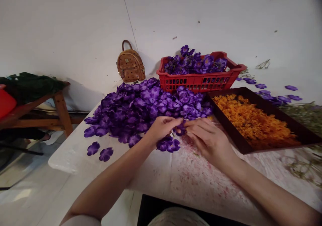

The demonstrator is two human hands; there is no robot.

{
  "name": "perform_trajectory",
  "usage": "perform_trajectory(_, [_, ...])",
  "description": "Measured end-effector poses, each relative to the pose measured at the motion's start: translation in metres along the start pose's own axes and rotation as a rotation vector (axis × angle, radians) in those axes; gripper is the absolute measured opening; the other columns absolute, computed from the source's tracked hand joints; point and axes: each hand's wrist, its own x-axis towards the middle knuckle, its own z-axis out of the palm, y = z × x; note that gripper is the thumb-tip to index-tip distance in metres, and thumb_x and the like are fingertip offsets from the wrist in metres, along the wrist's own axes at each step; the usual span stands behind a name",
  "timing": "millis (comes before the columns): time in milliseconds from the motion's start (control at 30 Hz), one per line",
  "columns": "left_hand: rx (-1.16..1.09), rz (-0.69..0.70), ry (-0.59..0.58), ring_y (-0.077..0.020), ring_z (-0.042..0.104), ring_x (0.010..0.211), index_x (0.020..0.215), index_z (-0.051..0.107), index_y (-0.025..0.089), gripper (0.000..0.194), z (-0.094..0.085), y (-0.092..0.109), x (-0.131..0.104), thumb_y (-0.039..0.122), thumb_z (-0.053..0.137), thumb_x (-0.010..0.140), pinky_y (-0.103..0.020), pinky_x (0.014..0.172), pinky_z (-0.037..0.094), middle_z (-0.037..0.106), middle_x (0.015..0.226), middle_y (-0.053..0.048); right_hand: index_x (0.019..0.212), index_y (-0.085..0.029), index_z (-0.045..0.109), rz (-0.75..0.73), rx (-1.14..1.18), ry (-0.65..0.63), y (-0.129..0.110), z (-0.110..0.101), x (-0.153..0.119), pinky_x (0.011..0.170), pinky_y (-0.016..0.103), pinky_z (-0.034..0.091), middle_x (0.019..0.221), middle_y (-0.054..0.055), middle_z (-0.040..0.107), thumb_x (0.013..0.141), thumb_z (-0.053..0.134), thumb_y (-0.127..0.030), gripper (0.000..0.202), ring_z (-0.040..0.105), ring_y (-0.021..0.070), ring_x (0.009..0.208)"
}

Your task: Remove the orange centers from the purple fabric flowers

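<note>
Both my hands meet over the table, fingertips pinched close together around a purple artificial flower. My left hand is closed with thumb and forefinger on the flower's left side. From the right, my right hand closes on the same flower, its fingers partly hiding it. Just below, a few purple blossoms hang or lie under my left hand; I cannot tell whether they join the held flower. A large heap of purple petal pieces spreads behind and left of my hands.
A dark tray of orange flower centres stands at the right. Behind the heap sits a red basket of purple flowers, with a brown backpack beside it. Green stems lie far right. A wooden bench stands left.
</note>
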Motion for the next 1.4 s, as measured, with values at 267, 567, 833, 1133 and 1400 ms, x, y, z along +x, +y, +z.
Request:
perform_trajectory(267, [0.076, 0.164, 0.141, -0.0098, 0.051, 0.056, 0.073, 0.076, 0.017, 0.019, 0.002, -0.013, -0.002, 0.034, 0.079, 0.079, -0.024, 0.056, 0.037, 0.062, 0.062, 0.003, 0.082, -0.026, 0.065, 0.603, 0.471, 0.183, 0.014, -0.001, -0.001, 0.088, 0.038, 0.049, 0.11, 0.004, 0.074, 0.094, 0.069, -0.039, 0.019, 0.067, 0.0236, 0.1])
perform_trajectory(567, [0.01, 0.186, 0.1, -0.0096, 0.052, 0.056, 0.076, 0.071, 0.016, 0.017, 0.013, -0.016, -0.004, 0.031, 0.079, 0.079, -0.023, 0.058, 0.04, 0.065, 0.064, 0.002, 0.075, -0.023, 0.062, 0.691, 0.541, 0.106, 0.012, 0.012, -0.001, 0.07, 0.031, 0.04, 0.077, -0.002, 0.056, 0.088, 0.071, -0.042, 0.024, 0.051, 0.0169, 0.073])
perform_trajectory(833, [0.054, 0.239, 0.081, -0.0089, 0.045, 0.054, 0.072, 0.07, 0.015, 0.031, 0.015, -0.014, -0.007, 0.044, 0.076, 0.082, -0.024, 0.055, 0.032, 0.059, 0.061, 0.002, 0.075, -0.024, 0.06, 0.603, 0.371, 0.139, 0.02, 0.014, -0.002, 0.069, 0.033, 0.043, 0.073, 0.001, 0.061, 0.089, 0.064, -0.038, 0.02, 0.056, 0.0189, 0.071])
perform_trajectory(1133, [0.005, 0.206, -0.023, -0.0084, 0.048, 0.052, 0.08, 0.074, 0.015, 0.031, 0.016, -0.014, -0.009, 0.045, 0.071, 0.09, -0.023, 0.052, 0.038, 0.071, 0.072, -0.003, 0.073, -0.024, 0.059, 0.623, 0.386, 0.128, 0.017, 0.014, -0.002, 0.07, 0.035, 0.041, 0.073, 0.001, 0.06, 0.087, 0.067, -0.04, 0.022, 0.055, 0.0193, 0.071])
perform_trajectory(1400, [0.086, 0.382, 0.094, -0.0121, 0.06, 0.066, 0.088, 0.076, 0.016, 0.014, 0.019, -0.023, -0.004, 0.029, 0.075, 0.084, -0.024, 0.064, 0.047, 0.075, 0.082, -0.004, 0.071, -0.023, 0.062, 0.844, 0.924, 0.216, 0.013, 0.013, -0.001, 0.074, 0.031, 0.04, 0.073, -0.003, 0.053, 0.072, 0.089, -0.048, 0.037, 0.046, 0.0151, 0.074])
